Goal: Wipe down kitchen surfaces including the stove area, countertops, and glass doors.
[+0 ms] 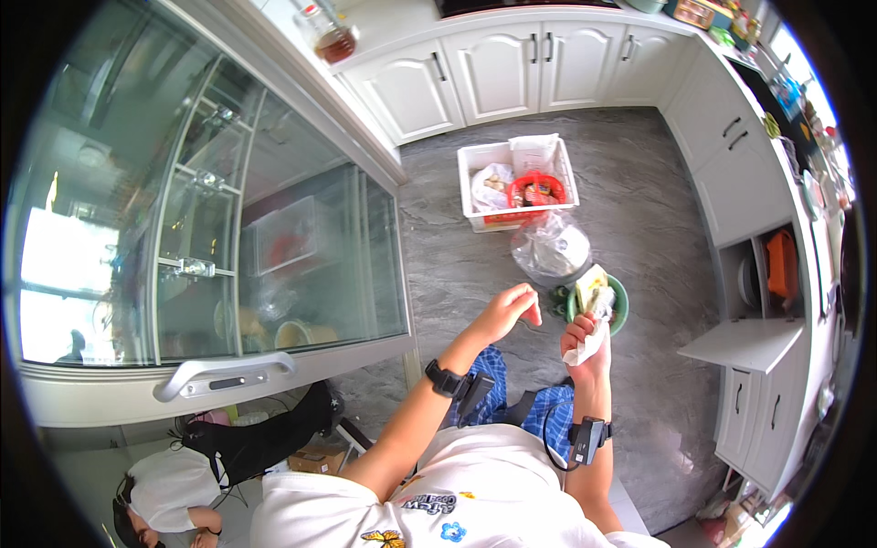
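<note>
My right hand grips a crumpled white sheet, paper or thin plastic, at the near side of a green bin. Yellowish and clear wrapping rises just beyond the fingers, over the bin; whether the hand holds it too is unclear. My left hand hovers left of the bin with its fingers curled and palm hidden, so I cannot see inside it. Beyond the bin lies a clear plastic bag with pale contents. Small dark bottle-like objects stand beside the bin.
A white plastic crate on the grey floor holds a red basket and bags. To the left stands a glass door. A cabinet flap hangs open at right. Another person is behind the door, lower left.
</note>
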### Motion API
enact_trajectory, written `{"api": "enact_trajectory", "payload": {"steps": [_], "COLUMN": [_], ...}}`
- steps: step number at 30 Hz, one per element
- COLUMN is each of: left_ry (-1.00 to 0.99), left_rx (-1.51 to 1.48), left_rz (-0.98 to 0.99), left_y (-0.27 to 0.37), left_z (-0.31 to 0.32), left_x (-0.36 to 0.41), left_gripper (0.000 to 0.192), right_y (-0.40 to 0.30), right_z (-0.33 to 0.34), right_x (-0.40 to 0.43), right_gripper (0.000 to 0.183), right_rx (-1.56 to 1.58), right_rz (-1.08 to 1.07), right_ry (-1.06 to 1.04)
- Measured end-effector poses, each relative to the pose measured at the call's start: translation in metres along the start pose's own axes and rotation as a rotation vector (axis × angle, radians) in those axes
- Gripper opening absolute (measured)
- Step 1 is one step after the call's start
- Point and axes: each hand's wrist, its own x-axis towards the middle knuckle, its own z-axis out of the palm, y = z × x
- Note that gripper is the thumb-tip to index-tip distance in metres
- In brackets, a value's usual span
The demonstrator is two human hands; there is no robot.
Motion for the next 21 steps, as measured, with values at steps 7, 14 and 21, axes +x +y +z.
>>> {"api": "enact_trajectory", "payload": {"steps": [7, 14, 21], "left_ry": [-0.255, -0.399, -0.306], "left_rx": [0.161, 0.259, 0.440], "left_rz": [0.173, 0.122, 0.226], "left_y": [-0.021, -0.059, -0.074], "left_z": [0.179, 0.368, 0.416], "left_x": [0.078, 0.097, 0.116], "left_gripper": [0.026, 0.023, 0.033], "right_y": [-0.126, -0.277, -0.346], "right_z": [-0.040, -0.053, -0.074], "right_x": [-0.097, -0.172, -0.207], "right_gripper": [0.023, 0.022, 0.020], "right_rx": [0.139, -0.262, -0.196], "right_rz": [-0.151, -0.361, -0.433], "right_ry": [-0.105, 0.157, 0.060]}}
